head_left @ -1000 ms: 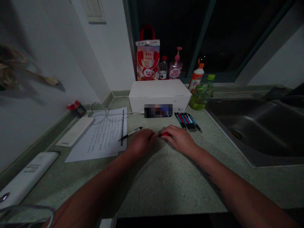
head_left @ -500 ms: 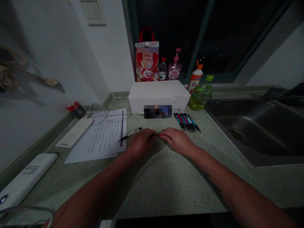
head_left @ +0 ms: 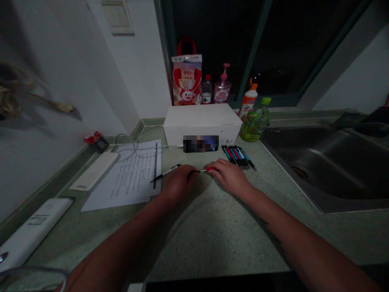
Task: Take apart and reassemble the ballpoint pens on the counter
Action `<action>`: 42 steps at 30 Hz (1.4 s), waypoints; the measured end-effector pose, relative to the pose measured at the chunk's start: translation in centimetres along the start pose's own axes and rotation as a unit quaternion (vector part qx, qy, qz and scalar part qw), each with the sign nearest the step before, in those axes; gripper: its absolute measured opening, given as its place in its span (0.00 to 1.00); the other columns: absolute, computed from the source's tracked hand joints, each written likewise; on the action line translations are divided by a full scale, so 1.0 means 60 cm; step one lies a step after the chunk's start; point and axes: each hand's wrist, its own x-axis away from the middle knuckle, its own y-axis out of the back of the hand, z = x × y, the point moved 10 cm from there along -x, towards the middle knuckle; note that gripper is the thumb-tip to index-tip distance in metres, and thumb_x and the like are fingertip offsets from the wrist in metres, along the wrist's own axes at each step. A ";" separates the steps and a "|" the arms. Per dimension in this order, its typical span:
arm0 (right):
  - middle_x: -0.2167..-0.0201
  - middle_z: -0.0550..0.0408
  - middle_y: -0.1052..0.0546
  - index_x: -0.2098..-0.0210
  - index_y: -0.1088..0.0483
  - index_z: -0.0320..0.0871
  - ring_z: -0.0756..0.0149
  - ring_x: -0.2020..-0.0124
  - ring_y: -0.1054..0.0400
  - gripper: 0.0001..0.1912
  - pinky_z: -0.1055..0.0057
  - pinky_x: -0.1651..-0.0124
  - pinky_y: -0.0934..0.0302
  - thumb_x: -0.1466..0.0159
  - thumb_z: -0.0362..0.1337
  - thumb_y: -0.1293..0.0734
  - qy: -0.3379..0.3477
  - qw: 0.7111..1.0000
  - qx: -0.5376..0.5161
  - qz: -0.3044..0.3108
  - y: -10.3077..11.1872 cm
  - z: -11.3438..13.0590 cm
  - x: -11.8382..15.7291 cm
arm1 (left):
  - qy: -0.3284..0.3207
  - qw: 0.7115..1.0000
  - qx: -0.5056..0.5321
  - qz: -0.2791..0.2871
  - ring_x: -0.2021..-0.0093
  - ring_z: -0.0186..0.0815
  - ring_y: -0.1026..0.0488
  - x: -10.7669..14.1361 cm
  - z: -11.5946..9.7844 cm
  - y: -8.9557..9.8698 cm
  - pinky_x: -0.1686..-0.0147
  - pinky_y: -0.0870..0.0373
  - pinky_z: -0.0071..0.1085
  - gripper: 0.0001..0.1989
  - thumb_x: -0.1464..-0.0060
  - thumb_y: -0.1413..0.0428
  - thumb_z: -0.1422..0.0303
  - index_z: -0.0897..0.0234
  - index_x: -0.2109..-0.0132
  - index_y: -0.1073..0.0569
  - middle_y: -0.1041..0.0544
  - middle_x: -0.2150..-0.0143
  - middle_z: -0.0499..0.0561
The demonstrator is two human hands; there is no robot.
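Note:
Over the counter, my left hand (head_left: 179,182) pinches the dark grip end of a pen. From that end a thin, pale refill (head_left: 202,170) runs across the gap to the red pen barrel (head_left: 210,168), which the fingers of my right hand (head_left: 231,176) hold. Fingers hide most of both pen parts. Just left of my left hand, a white and black pen (head_left: 165,173) lies partly on the printed sheets (head_left: 127,174). Beyond my right hand, several red, blue and white pens (head_left: 238,157) with black grips lie side by side.
A phone (head_left: 200,144) with a blurred screen leans on a white box (head_left: 202,115). Bottles, among them a green one (head_left: 255,121), stand behind. To the right is a steel sink (head_left: 291,178). A white power strip (head_left: 36,227) and cables lie left.
My hands have drawn slightly apart. The red barrel has come away from the dark grip end, and the thin refill now shows between them.

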 end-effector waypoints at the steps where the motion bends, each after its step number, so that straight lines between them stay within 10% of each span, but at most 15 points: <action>1: 0.56 0.49 0.19 0.53 0.21 0.46 0.56 0.53 0.25 0.10 0.62 0.51 0.33 0.26 0.39 0.35 -0.004 1.000 0.003 0.000 -0.001 -0.003 0.000 | 0.007 1.000 0.002 -0.002 0.56 0.45 0.22 0.000 0.002 0.001 0.57 0.29 0.41 0.09 0.35 0.47 0.68 0.61 0.55 0.21 0.17 0.56 0.56; 11: 0.55 0.48 0.18 0.53 0.23 0.45 0.54 0.54 0.23 0.11 0.59 0.50 0.32 0.25 0.37 0.37 -0.037 0.998 0.014 -0.039 0.012 -0.024 -0.003 | 0.013 0.994 0.015 -0.109 0.56 0.45 0.24 0.000 0.015 0.048 0.52 0.28 0.43 0.07 0.34 0.45 0.69 0.62 0.56 0.23 0.20 0.57 0.55; 19: 0.55 0.49 0.18 0.49 0.23 0.46 0.57 0.52 0.24 0.11 0.61 0.48 0.32 0.26 0.35 0.36 0.025 0.999 -0.003 0.022 -0.011 0.003 -0.002 | -0.114 0.990 -0.044 -0.070 0.54 0.45 0.25 0.003 -0.032 0.029 0.51 0.30 0.44 0.07 0.35 0.44 0.72 0.60 0.54 0.21 0.19 0.57 0.54; 42: 0.52 0.49 0.20 0.45 0.24 0.48 0.58 0.51 0.24 0.18 0.62 0.49 0.31 0.25 0.31 0.42 0.028 0.999 -0.035 -0.003 0.007 0.003 0.002 | -0.057 0.989 0.013 -0.136 0.54 0.44 0.24 0.006 -0.010 0.058 0.51 0.27 0.44 0.06 0.35 0.45 0.73 0.62 0.56 0.23 0.20 0.58 0.55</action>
